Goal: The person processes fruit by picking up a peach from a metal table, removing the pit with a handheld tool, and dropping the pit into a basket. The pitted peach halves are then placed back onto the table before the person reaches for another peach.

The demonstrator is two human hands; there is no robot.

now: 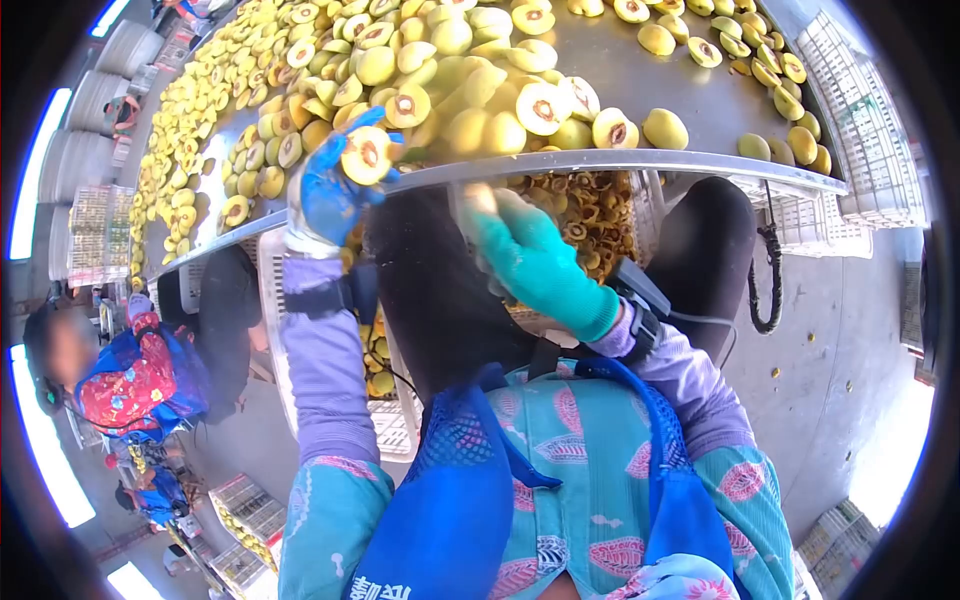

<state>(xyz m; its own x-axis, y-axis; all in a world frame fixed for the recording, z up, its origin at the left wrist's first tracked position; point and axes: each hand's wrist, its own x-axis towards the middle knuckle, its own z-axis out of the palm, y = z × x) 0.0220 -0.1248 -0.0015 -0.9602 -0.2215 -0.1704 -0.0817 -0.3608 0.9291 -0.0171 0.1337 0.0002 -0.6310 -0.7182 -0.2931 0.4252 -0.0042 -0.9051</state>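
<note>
Head view: left hand [330, 195], blue-gloved, fingers curled about a halved yellow stone fruit [367, 155], pit showing.
Steel table rim [720, 162]: just beside those fingers.
Sound practice: in my judgement, support the half's skin side, fingertips off the pit.
Right hand [540, 258]: teal-gloved, fingers bent; tips blurred, grip cannot be told.
Fruit pieces [603, 218]: beyond the right fingers, partly hidden.

Around me a grey floor [810, 390] spreads beneath the metal table [625, 90], with white plastic crates [865, 130] at my right, pale stacked containers [85, 165] on my left, and bright light strips [40, 172] glowing farther left.
</note>
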